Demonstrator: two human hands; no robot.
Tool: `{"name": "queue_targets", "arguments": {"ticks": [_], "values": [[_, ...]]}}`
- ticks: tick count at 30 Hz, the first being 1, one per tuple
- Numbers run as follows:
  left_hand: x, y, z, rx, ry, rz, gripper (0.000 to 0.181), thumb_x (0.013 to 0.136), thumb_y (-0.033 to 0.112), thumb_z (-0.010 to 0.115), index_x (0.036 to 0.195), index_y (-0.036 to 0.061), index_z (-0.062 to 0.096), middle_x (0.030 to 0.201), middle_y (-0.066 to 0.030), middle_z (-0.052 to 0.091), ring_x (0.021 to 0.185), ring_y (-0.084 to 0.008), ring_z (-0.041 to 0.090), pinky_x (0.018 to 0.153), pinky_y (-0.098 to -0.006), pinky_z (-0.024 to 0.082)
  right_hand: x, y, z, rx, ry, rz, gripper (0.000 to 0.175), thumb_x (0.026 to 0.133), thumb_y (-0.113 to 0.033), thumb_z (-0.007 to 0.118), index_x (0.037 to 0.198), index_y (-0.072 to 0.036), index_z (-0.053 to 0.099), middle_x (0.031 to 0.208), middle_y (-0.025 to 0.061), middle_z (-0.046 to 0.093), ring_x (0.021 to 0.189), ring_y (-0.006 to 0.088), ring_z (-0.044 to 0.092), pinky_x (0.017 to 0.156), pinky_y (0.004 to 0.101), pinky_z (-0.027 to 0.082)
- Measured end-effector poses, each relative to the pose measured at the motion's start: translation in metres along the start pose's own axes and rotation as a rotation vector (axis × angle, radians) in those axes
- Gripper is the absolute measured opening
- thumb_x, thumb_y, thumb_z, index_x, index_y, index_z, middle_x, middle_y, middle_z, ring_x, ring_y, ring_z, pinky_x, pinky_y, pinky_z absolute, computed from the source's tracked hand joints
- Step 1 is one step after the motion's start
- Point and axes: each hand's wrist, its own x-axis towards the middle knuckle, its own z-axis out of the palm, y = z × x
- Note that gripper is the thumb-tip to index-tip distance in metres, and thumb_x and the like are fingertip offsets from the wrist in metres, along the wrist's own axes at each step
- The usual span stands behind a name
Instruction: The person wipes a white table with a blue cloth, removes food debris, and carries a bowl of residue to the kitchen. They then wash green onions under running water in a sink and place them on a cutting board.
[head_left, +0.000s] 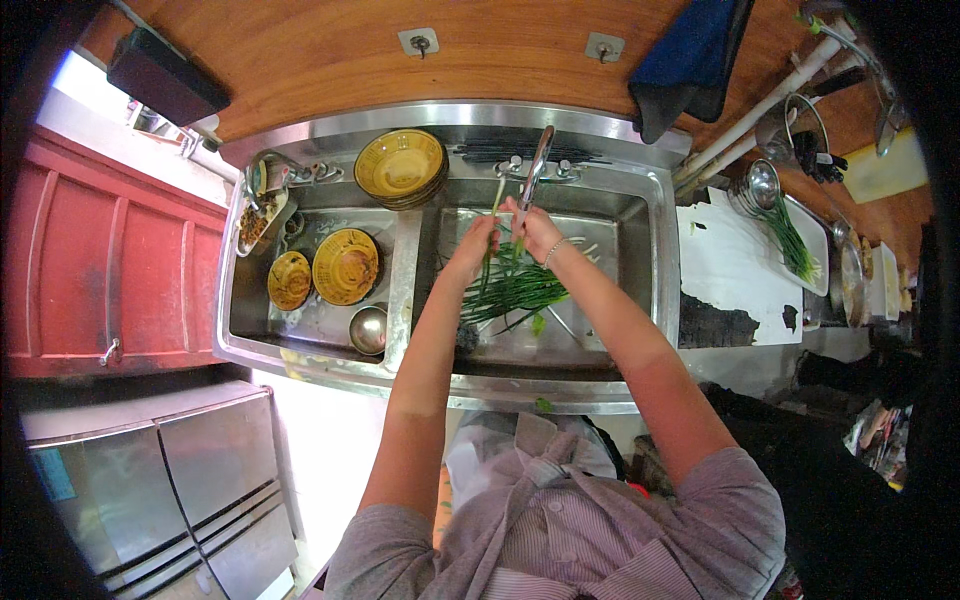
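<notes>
My left hand (474, 244) grips a scallion (499, 196), its pale root end pointing up and its green leaves trailing below. Right beside it, my right hand (536, 232) is under the spout of the chrome faucet (538, 161), fingertips close to the scallion stalk. Whether those fingers pinch the stalk is hidden. Beneath both hands, a heap of green scallions (517, 292) lies in the right basin of the stainless steel sink (630, 300). Pale stalk pieces (585, 246) are scattered on the basin floor, and a loose leaf (538, 324) lies near the heap.
Stacked yellow bowls (401, 165) stand on the divider's back end. The left basin holds yellow bowls (346, 266), a metal bowl (368, 330) and a tray of food scraps (262, 217). Dark chopsticks (480, 152) lie behind the faucet. At right, more scallions (791, 236) rest on a white tray (817, 259).
</notes>
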Motion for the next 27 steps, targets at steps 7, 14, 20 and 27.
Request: {"name": "queue_targets", "arguments": {"ticks": [7,14,20,27], "values": [[-0.004,0.005,-0.004,0.138,-0.108,-0.017,0.005,0.083,0.010,0.060,0.086,0.0086,0.056,0.077,0.0023,0.058,0.069,-0.0095,0.054,0.061,-0.0227,0.041,-0.008,-0.005,0.006,-0.252,-0.004,-0.141,0.031,0.080,-0.035,0.067,0.088,-0.005,0.063,0.062,-0.0053,0.046,0.051,0.0059,0.037,0.046,0.0211,0.027],[-0.007,0.004,-0.009,0.204,-0.136,0.009,0.017,0.079,0.010,0.066,0.094,0.0068,0.059,0.081,0.0019,0.061,0.069,-0.0076,0.055,0.058,-0.0202,0.039,0.004,-0.002,0.000,-0.183,0.032,-0.109,0.018,0.087,-0.024,0.060,0.085,-0.006,0.056,0.068,-0.0017,0.048,0.051,0.0063,0.036,0.042,0.0222,0.025],[-0.002,0.006,-0.014,0.266,-0.161,0.024,0.015,0.080,0.013,0.065,0.094,0.0072,0.062,0.077,0.0041,0.060,0.065,-0.0056,0.052,0.057,-0.0185,0.037,-0.002,-0.005,0.005,-0.079,0.020,-0.144,0.013,0.090,-0.018,0.053,0.083,-0.007,0.055,0.069,0.0002,0.051,0.051,0.0078,0.040,0.041,0.0210,0.026],[0.008,0.001,-0.002,0.320,-0.139,0.092,0.010,0.083,0.018,0.062,0.081,0.0074,0.063,0.071,0.0039,0.057,0.061,-0.0064,0.050,0.055,-0.0211,0.039,-0.006,-0.001,-0.006,-0.147,-0.030,-0.115,0.018,0.089,-0.023,0.057,0.079,-0.008,0.056,0.069,-0.0014,0.053,0.056,0.0057,0.044,0.045,0.0215,0.029]]}}
